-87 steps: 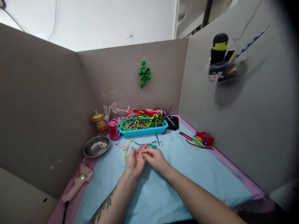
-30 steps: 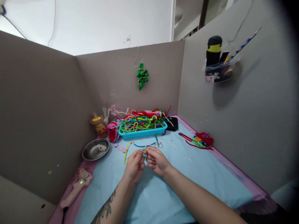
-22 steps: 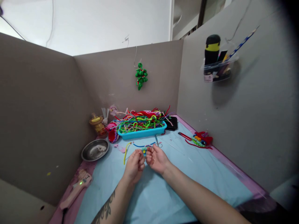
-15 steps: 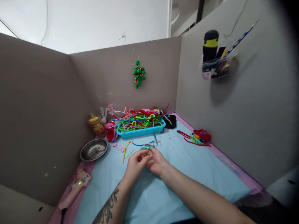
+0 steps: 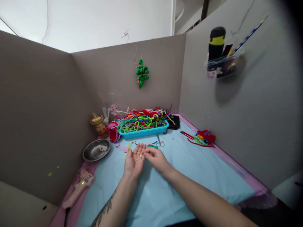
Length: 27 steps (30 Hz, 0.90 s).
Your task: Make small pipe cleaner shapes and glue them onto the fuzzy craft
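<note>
My left hand (image 5: 135,160) is turned palm up, fingers spread, with tiny pale pieces (image 5: 140,156) lying on the palm and fingers. My right hand (image 5: 156,158) meets its fingertips from the right, thumb and fingers pinched together; what they hold is too small to name. Just beyond both hands a small green and purple piece (image 5: 152,146) lies on the blue cloth (image 5: 189,179). Scissors (image 5: 160,142) rest to its right. A yellow fuzzy stem (image 5: 128,147) is partly hidden behind my left hand.
A blue tray (image 5: 144,134) of colourful fuzzy stems stands at the back. To the left are a metal bowl (image 5: 91,152) with small pale pieces and a pink glue gun (image 5: 79,190). A red cutter (image 5: 187,135) and a colourful bundle (image 5: 205,137) lie right.
My left hand has opened and turned palm up. My right hand has turned over and pinches at the left fingertips. The green piece is now on the cloth, apart from my hands.
</note>
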Motion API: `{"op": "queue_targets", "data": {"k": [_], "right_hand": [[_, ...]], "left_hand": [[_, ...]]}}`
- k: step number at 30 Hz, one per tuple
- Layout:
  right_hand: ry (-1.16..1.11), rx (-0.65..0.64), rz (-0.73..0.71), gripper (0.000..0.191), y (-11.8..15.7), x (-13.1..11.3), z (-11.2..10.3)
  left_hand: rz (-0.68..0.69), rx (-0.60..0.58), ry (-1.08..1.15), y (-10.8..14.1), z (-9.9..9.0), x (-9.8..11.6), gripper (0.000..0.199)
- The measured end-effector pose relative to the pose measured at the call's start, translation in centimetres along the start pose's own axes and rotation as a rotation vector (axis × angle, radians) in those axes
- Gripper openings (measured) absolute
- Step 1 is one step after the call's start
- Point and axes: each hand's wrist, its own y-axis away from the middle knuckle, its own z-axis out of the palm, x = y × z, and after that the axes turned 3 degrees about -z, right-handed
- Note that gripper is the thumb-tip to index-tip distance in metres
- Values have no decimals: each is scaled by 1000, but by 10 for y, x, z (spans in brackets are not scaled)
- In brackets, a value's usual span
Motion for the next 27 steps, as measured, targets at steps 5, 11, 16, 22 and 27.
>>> {"op": "queue_targets", "data": {"k": [5,11,16,22,27], "right_hand": [[386,-121,-189,18,7,2,0],[602,-223,-275,19,13,-1,2],[602,-172,-259,15,15,-2,5],[133,-2,-66,16,2,-8,-2],[-131,12,78,25,-4,-5,-9]], "left_hand": [[-45,-28,-58,6,2,-5,48],[-17,-66,-153,10,2,-11,44],[5,-125,-207,11,-2,-12,38],[229,-215,-473,10,-7,-10,22],[531,-203,-952,8,-9,-4,16]]}}
